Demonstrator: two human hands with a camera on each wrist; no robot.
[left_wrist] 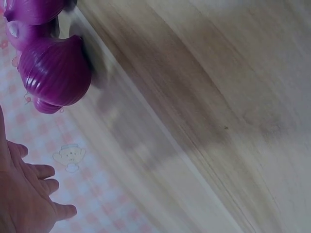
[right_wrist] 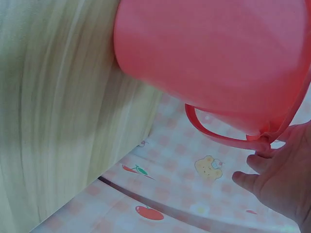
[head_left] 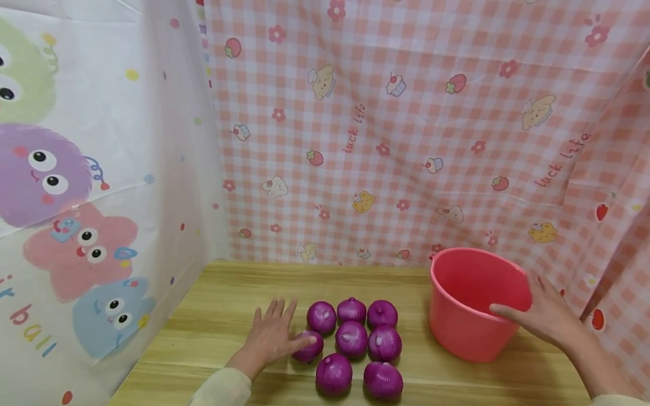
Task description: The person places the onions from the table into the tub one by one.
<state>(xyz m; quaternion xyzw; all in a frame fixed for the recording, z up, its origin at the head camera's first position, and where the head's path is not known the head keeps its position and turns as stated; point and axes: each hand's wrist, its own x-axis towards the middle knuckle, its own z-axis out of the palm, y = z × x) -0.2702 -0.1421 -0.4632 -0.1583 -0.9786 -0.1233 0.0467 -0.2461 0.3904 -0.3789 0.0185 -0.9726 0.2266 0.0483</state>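
left hand (head_left: 269, 339) is spread beside round purple onions (head_left: 351, 339); spread right hand (head_left: 547, 313) should steady the pink plastic bucket (head_left: 464, 335).

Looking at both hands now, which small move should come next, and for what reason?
Probably the left hand should curl its fingers round the leftmost onion: those fingers are extended, the thumb appears over that onion in the head view, and the pink bucket stands mouth-up by the right hand.
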